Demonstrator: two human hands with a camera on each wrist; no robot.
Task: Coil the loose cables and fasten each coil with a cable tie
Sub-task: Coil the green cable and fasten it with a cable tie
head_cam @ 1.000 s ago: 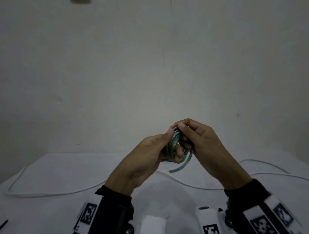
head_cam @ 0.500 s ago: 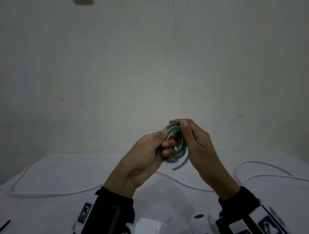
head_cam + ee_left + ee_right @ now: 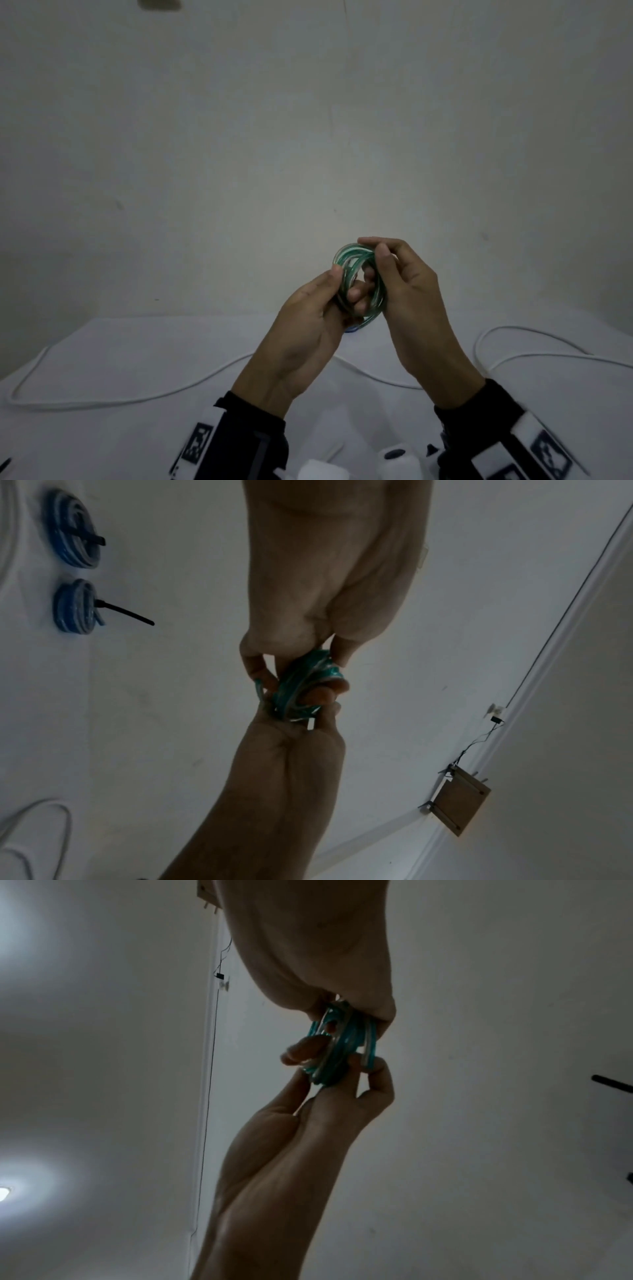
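A green translucent cable, wound into a small coil (image 3: 356, 270), is held in the air above the white table (image 3: 137, 359). My left hand (image 3: 346, 284) pinches the coil's left side, thumb on the outside and fingers through the hole. My right hand (image 3: 375, 255) curls over the top and right side of the coil. In the left wrist view the coil (image 3: 298, 685) sits between the left hand (image 3: 298, 712) below and the right hand (image 3: 325, 588) above. The right wrist view shows the coil (image 3: 342, 1045) pinched by the right hand (image 3: 337, 1080). No tie is visible on this coil.
Two blue coils (image 3: 73, 528) (image 3: 77, 605) lie on the table, each bound with a black cable tie. A long loose white cable (image 3: 102, 399) snakes across the table to both sides. A loose black tie (image 3: 613, 1083) shows at the right edge of the right wrist view.
The green tail that hung below the coil now lies against the coil. Both hands have risen slightly, and the right hand has shifted over the coil's top.
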